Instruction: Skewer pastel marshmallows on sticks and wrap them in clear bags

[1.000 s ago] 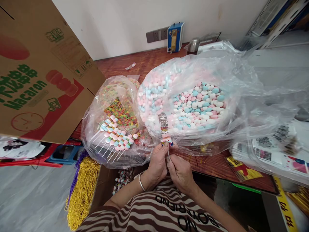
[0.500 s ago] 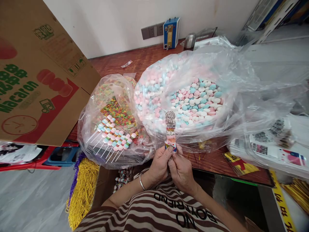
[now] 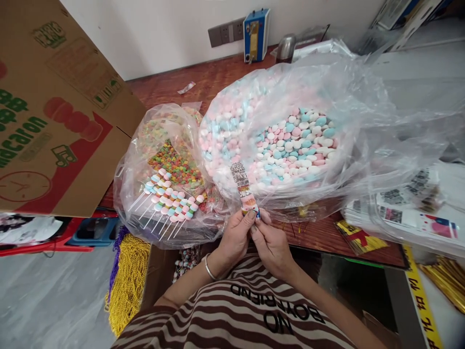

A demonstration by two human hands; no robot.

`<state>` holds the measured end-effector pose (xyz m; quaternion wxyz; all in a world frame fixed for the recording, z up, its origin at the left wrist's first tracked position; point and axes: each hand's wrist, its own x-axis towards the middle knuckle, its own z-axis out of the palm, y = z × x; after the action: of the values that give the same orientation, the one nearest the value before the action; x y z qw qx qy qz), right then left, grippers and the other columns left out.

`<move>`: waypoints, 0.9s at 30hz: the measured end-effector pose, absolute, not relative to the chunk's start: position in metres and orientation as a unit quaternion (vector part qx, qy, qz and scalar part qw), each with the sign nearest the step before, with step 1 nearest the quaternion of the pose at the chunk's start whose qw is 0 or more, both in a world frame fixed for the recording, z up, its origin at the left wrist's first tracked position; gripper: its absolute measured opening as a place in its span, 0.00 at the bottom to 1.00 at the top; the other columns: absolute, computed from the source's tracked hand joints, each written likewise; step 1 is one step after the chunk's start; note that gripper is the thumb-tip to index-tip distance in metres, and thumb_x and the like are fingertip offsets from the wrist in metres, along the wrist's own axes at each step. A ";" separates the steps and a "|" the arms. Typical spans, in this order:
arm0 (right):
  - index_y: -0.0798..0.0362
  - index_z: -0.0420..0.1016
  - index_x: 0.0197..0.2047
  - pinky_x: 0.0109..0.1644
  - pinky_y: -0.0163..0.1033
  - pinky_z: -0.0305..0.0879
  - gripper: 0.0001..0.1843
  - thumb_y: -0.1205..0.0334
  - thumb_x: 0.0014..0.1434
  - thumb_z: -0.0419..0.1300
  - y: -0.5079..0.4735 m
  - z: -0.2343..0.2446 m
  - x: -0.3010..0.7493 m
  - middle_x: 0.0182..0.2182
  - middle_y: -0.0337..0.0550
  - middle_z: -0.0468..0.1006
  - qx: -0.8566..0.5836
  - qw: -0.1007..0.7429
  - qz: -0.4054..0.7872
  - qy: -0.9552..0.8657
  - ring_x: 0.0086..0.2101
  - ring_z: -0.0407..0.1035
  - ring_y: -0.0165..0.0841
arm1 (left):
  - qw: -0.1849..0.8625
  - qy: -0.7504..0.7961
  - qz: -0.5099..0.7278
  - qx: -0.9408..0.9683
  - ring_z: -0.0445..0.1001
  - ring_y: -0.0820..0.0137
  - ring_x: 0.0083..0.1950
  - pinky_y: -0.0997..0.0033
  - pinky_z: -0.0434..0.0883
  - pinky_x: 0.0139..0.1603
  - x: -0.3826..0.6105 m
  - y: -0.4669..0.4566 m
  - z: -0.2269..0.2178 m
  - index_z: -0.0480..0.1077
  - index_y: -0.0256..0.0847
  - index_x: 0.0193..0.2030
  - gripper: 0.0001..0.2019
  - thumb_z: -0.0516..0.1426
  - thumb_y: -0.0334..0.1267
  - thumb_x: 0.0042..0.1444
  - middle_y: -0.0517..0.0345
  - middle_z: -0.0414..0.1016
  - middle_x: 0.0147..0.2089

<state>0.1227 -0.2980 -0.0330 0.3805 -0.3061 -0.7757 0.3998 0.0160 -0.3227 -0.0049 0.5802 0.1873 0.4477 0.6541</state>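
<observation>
A narrow printed plastic wrapper (image 3: 240, 180) points away from me, tilted to the left. My left hand (image 3: 235, 238) grips its near end between thumb and fingers. Pressed close beside it, my right hand (image 3: 273, 246) pinches the same end, where a blue edge shows. Whether anything is inside the wrapper I cannot tell. Beyond the hands lies a big clear bag of pink, white and blue candies (image 3: 296, 140). To the left, several candy skewers (image 3: 175, 202) on white sticks rest on another clear bag holding small multicoloured candies (image 3: 178, 164).
A large cardboard box (image 3: 58, 106) stands at the left. Stacked printed bags (image 3: 410, 208) and a yellow packet (image 3: 361, 237) lie on the right of the brown table (image 3: 163, 82). At the back are a blue device (image 3: 255, 36) and a metal cup (image 3: 286, 47). Gold tassels (image 3: 129, 281) hang lower left.
The wrapper has swung from nearly upright in view to leaning left. Both hands keep their hold on its near end and have shifted slightly. The whole view has moved a little.
</observation>
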 end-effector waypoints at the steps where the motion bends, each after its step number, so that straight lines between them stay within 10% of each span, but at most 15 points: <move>1: 0.52 0.76 0.44 0.39 0.38 0.71 0.12 0.63 0.71 0.51 -0.298 -0.032 0.122 0.35 0.46 0.82 -0.305 0.381 0.411 -0.770 0.35 0.78 0.36 | 0.582 0.450 0.651 0.186 0.78 0.61 0.49 0.65 0.72 0.54 0.018 -0.323 -0.006 0.79 0.36 0.32 0.17 0.66 0.52 0.54 0.50 0.81 0.37; 13: 0.53 0.68 0.62 0.42 0.42 0.73 0.19 0.64 0.69 0.54 -0.278 -0.035 0.126 0.42 0.50 0.80 -0.376 0.408 0.198 -0.808 0.40 0.77 0.39 | 0.583 0.485 0.635 0.146 0.80 0.63 0.45 0.64 0.75 0.51 0.013 -0.320 -0.006 0.80 0.36 0.39 0.18 0.70 0.49 0.50 0.53 0.83 0.37; 20: 0.51 0.77 0.56 0.38 0.39 0.67 0.16 0.61 0.70 0.54 -0.265 -0.041 0.125 0.37 0.46 0.77 -0.353 0.374 0.204 -0.833 0.35 0.72 0.35 | 0.631 0.507 0.570 0.143 0.73 0.74 0.26 0.73 0.74 0.27 -0.007 -0.318 -0.008 0.75 0.36 0.38 0.22 0.69 0.53 0.48 0.57 0.78 0.32; 27: 0.53 0.77 0.43 0.39 0.40 0.64 0.10 0.66 0.69 0.54 -0.258 -0.037 0.114 0.36 0.48 0.77 -0.318 0.386 0.158 -0.852 0.36 0.70 0.37 | 0.625 0.547 0.522 0.196 0.71 0.77 0.25 0.76 0.73 0.28 -0.015 -0.319 -0.005 0.70 0.36 0.39 0.21 0.69 0.49 0.49 0.62 0.74 0.28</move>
<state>0.1141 -0.2585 -0.0369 0.3856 -0.3180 -0.8516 0.1580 -0.0147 -0.3191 -0.0051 0.6245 0.1958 0.5467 0.5223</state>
